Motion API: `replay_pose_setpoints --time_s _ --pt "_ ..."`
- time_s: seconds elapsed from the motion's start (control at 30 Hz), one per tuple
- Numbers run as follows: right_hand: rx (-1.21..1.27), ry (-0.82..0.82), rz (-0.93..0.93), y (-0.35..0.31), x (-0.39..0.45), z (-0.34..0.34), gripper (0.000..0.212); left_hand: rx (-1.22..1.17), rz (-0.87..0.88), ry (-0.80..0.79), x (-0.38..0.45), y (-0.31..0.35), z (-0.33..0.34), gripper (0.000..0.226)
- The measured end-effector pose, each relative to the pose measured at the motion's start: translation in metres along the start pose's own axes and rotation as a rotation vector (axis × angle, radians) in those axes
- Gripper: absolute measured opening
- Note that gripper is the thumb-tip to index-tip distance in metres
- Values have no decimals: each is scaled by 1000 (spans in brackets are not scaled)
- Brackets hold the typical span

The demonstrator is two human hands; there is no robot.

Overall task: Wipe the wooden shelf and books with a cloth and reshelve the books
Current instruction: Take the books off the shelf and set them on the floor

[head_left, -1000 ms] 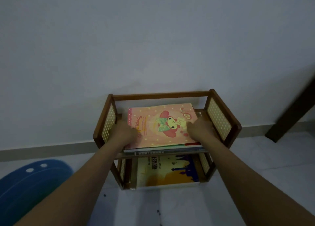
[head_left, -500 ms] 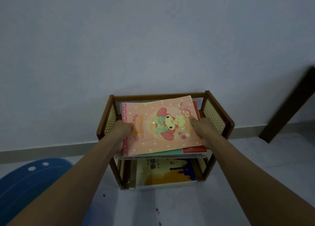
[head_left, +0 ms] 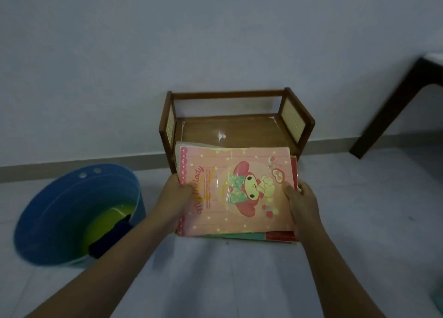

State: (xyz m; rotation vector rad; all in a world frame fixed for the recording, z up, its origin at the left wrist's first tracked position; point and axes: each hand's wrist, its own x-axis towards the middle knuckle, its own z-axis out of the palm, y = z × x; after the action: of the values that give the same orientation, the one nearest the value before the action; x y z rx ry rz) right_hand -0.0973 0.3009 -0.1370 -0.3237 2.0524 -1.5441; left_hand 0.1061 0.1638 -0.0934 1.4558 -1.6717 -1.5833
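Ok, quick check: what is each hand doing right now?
Left hand: closed on the left edge of the stack of books topped by a pink cartoon-cover notebook.
Right hand: closed on the same stack's right edge.

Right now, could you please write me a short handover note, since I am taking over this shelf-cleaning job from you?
Left hand: grips the left edge of the stack of books.
Right hand: grips the right edge of the same stack.
Stack: held in the air in front of the wooden shelf, pink book on top.
Shelf: its top tier is bare; the lower tier is hidden behind the stack.
Dark cloth: lies in the blue tub on the left, which holds yellowish liquid.
Done: top tier emptied.
Left: set the stack down, wipe shelf and books, reshelve.
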Motion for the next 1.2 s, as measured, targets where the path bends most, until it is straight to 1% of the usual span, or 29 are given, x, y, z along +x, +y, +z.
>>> replay_pose_setpoints --time_s 0.07,0.2,0.27,0.3,0.37,0.43,0.53,0.6,0.67,0.7,0.77,0.8,0.83,0.87,0.9,0.93,0.97,1.0,1.03,1.1,1.13,1.17,1.2 --pt "-44 14 27 33 -15 -3 22 39 -34 -27 -13 -29 3 22" --pt "-108 -4 128 89 -23 4 13 76 -152 -31 -7 -94 10 21" --pt "-162 -18 176 115 -22 11 13 106 -208 -42 1 -126 14 23" --pt "-207 -29 197 129 -20 16 17 124 -243 -49 5 -143 18 24" --pt "-317 -69 226 163 -12 22 32 142 -311 -49 14 -173 24 25" --pt "-387 -112 270 198 -4 28 38 146 -381 -36 22 -201 29 24" --pt "-431 -117 287 218 -2 36 28 168 -461 -40 30 -233 36 19" --pt "-480 -95 260 230 0 41 23 228 -469 -39 35 -248 39 17" --pt "-551 -34 239 238 4 46 25 344 -466 -51 42 -260 39 32" --pt "-617 -4 251 242 6 49 27 427 -475 -82 50 -272 37 37" --pt "-815 25 278 244 7 50 31 585 -475 -157 63 -287 33 50" --pt "-874 31 297 240 8 49 32 656 -490 -203 62 -279 32 57" --pt "-871 36 315 234 10 48 34 765 -491 -247 62 -263 32 62" --pt "-829 44 306 227 15 47 35 924 -479 -305 64 -247 31 62" --pt "-775 56 256 221 22 46 38 1087 -421 -319 71 -235 30 61" --pt "-726 66 169 214 33 46 42 1194 -327 -288 81 -219 30 59" --pt "-681 66 60 205 48 49 47 1204 -228 -231 91 -202 34 57" --pt "-644 51 -47 195 67 54 50 1131 -140 -161 104 -187 38 53" --pt "-606 22 -139 181 87 60 52 1005 -37 -84 121 -178 43 48" --pt "-576 -15 -264 156 133 76 48 830 135 25 155 -161 61 37" --pt "-599 -25 -290 149 156 83 45 775 166 55 172 -157 70 37" --pt "-645 -39 -296 144 178 89 42 728 188 84 190 -154 77 42" --pt "-703 -49 -281 143 196 93 39 709 167 86 204 -152 82 49"
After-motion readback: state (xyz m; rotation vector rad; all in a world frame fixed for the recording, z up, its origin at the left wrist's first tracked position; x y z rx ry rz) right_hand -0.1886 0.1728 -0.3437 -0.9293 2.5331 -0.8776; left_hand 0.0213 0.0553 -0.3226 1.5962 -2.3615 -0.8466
